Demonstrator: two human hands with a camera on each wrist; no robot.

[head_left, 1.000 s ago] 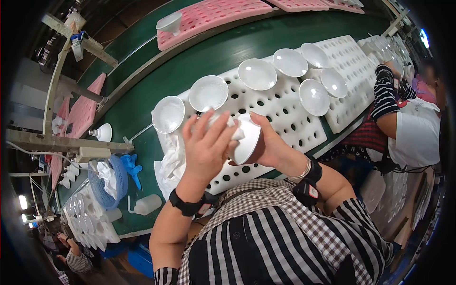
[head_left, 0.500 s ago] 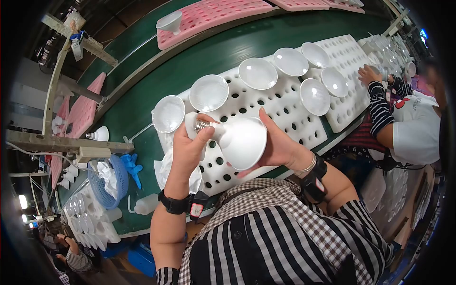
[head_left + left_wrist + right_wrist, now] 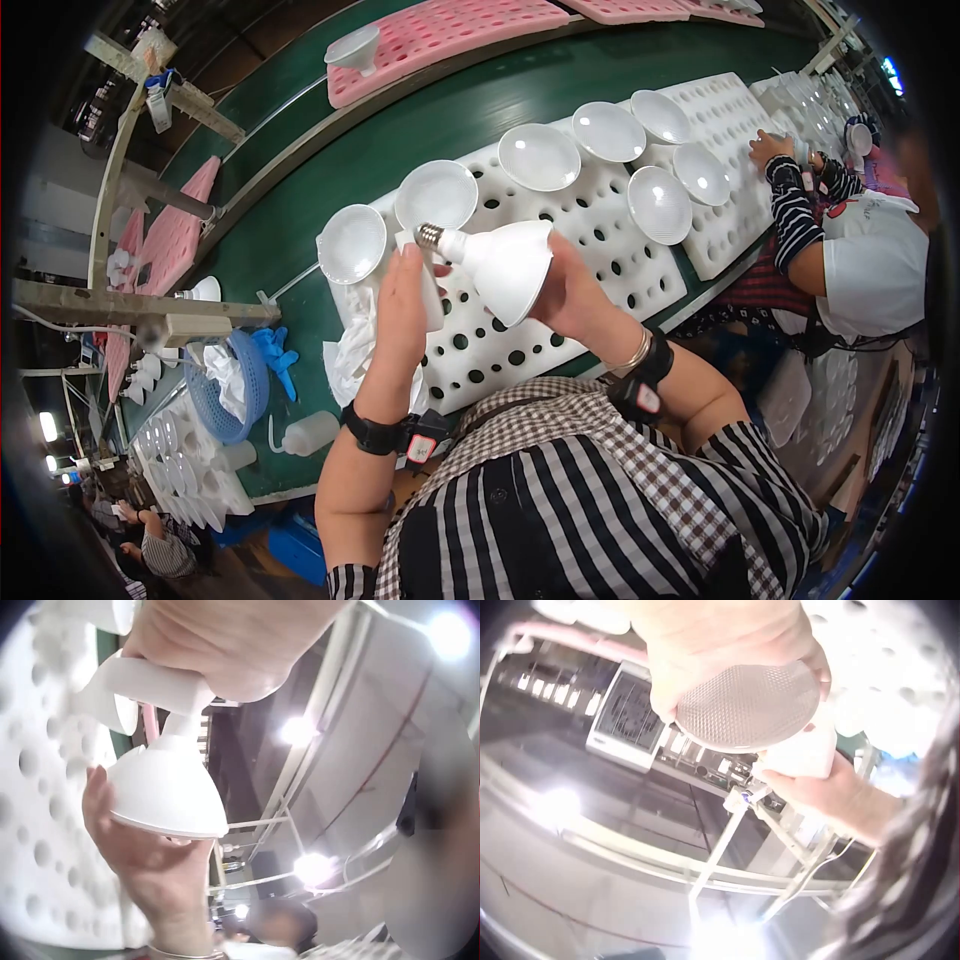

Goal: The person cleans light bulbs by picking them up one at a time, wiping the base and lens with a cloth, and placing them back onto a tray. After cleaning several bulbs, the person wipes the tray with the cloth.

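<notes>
One bulb (image 3: 505,265), rim gripped in your right hand (image 3: 578,298); your left hand (image 3: 402,308) pinches a white block (image 3: 433,303) beside it.

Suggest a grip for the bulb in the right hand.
Likely best by its wide end, from the right, as the right hand does: the bulb tapers to a narrow neck, and its metal screw base points away, leftward.
</notes>
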